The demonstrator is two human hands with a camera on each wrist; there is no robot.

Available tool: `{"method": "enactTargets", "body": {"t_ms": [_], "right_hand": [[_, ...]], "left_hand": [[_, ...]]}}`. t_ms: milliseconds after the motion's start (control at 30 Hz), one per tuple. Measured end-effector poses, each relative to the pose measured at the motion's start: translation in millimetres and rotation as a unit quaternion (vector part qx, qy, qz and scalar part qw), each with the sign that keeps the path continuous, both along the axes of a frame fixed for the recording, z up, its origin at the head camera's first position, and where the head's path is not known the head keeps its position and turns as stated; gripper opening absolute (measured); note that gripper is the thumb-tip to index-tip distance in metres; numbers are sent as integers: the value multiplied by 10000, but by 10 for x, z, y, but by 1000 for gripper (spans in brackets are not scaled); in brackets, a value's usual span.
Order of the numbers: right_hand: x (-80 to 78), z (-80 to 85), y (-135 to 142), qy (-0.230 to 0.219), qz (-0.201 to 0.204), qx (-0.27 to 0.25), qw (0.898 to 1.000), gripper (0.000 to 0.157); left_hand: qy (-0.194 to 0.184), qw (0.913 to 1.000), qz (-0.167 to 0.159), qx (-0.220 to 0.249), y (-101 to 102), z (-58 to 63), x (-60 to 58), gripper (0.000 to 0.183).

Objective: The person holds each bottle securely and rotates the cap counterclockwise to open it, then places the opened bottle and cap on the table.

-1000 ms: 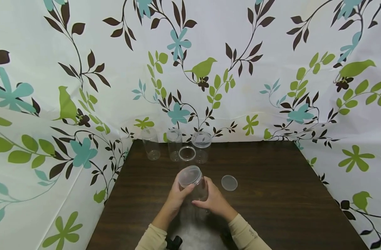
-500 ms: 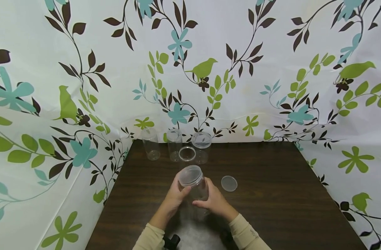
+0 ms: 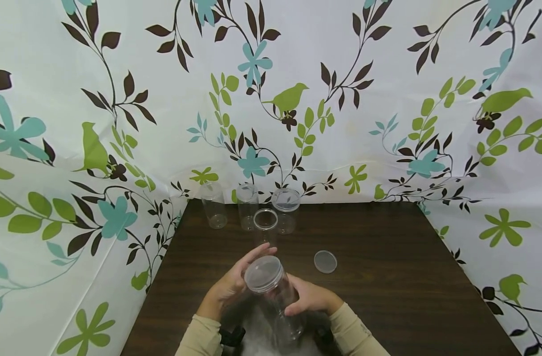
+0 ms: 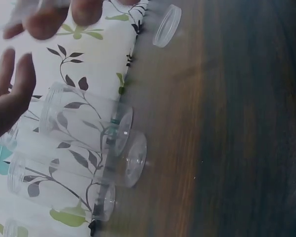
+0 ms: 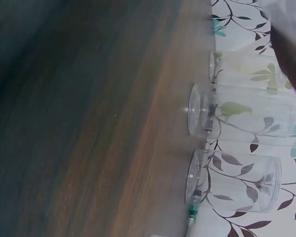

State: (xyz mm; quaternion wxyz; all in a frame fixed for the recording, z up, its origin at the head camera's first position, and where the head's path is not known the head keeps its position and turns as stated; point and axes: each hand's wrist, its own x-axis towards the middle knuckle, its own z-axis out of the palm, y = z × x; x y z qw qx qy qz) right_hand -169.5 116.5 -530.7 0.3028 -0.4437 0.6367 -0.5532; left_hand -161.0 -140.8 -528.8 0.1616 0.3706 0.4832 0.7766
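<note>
A clear plastic jar (image 3: pixel 285 296) with a translucent lid (image 3: pixel 264 273) on top is held tilted above the near part of the table. My right hand (image 3: pixel 314 297) grips the jar's side, thumb across the front. My left hand (image 3: pixel 233 284) stands beside the lid, fingers extended; whether it touches is hard to tell. In the left wrist view the left hand's fingers (image 4: pixel 17 81) are spread apart from the jar. A loose round lid (image 3: pixel 325 262) lies on the table to the right. Beyond my hands stands a jar with an open rim (image 3: pixel 265 220).
Clear jars (image 3: pixel 214 205), (image 3: pixel 248 207) and a wider lidded jar (image 3: pixel 286 212) stand at the back left of the dark wood table (image 3: pixel 386 277). Behind them hangs a white patterned sheet (image 3: pixel 324 148).
My left hand has loosened from the jar and its fingers have straightened. The jar has come lower and nearer, tilting more, in my right hand. The loose lid and standing jars stay put.
</note>
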Motion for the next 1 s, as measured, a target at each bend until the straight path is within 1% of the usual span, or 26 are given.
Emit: {"method": "enactTargets", "body": {"t_ms": [33, 100, 167, 200, 233, 267, 333, 367, 433, 533, 600, 633, 767, 833, 867, 900, 933, 967, 1000], "right_hand": [[-5, -8, -3, -69, 206, -99, 9997, 96], [-11, -24, -5, -89, 430, -253, 9987, 92], [-17, -43, -9, -125, 450, -353, 9983, 88], [-18, -50, -11, -165, 381, -385, 9984, 85], [-16, -53, -12, -165, 260, -392, 9988, 84], [-13, -58, -11, -125, 44, -333, 9994, 84], [-2, -69, -13, -24, -507, -138, 9986, 83], [7, -74, -15, 101, -840, 19, 9964, 84], [30, -80, -25, 487, -1517, 352, 9866, 88], [58, -89, -70, 1207, -2348, 695, 9620, 91], [75, -92, -111, 1629, -2728, 773, 9450, 93], [82, -92, -133, 1843, -2920, 832, 9348, 93], [119, -96, -210, 2686, -3618, 1054, 8864, 93], [137, -104, -240, 3136, -3938, 1194, 8557, 91], [144, -110, -252, 3317, -4069, 1233, 8422, 91], [149, -118, -262, 3454, -4177, 1271, 8307, 91], [153, -126, -270, 3526, -4254, 1298, 8233, 90], [156, -134, -274, 3572, -4297, 1332, 8186, 91], [158, -139, -273, 3543, -4292, 1338, 8200, 91]], "left_hand": [[-35, 9999, -96, -12, -5, 9, 5, 106], [-93, 9997, -200, -44, -4, 21, 9, 100], [-86, 9998, -153, -98, 6, 25, 13, 94], [-81, 9999, -82, -118, 11, 26, 16, 91], [-86, 9999, -2, -127, 16, 28, 21, 89], [-86, 9997, 135, -164, 20, 24, 23, 87], [-143, 9985, 457, -272, 35, 23, 34, 85], [-193, 9970, 666, -331, 48, 22, 40, 85], [-322, 9924, 1090, -482, 84, 23, 54, 87], [-553, 9815, 1709, -658, 152, 18, 77, 92], [-707, 9735, 2049, -722, 198, 24, 91, 94], [-776, 9699, 2191, -731, 217, 25, 95, 94], [-1029, 9553, 2660, -784, 281, 49, 105, 87], [-1143, 9490, 2823, -810, 312, 60, 103, 83], [-1176, 9460, 2903, -830, 328, 69, 105, 81], [-1206, 9435, 2968, -845, 343, 78, 106, 80], [-1200, 9411, 3037, -874, 356, 85, 108, 80], [-1197, 9401, 3065, -890, 362, 89, 108, 79], [-1164, 9396, 3088, -911, 363, 92, 109, 79]]}}
